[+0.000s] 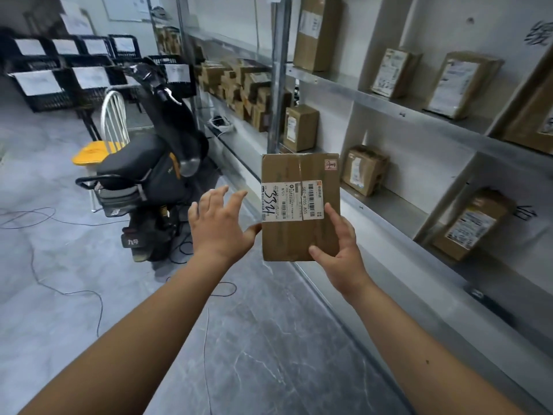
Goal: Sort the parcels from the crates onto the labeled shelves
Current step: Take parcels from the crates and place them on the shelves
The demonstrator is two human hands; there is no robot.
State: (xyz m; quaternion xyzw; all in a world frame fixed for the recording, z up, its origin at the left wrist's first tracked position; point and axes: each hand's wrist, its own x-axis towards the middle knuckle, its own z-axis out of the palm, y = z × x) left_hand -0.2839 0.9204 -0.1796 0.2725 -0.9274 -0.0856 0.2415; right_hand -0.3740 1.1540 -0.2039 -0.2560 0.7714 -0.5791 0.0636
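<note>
Black scooter (155, 163) parked on grey floor (269, 354), white chair (112, 121) with yellow cushion (92, 151) behind it, loose cables (45, 217)

matt brown cardboard parcel (300, 208) with glossy tape, paper label (292, 200); dull metal shelves (386, 202).

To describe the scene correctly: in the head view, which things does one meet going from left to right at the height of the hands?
scooter → left hand → held parcel → right hand → shelf parcel
</note>
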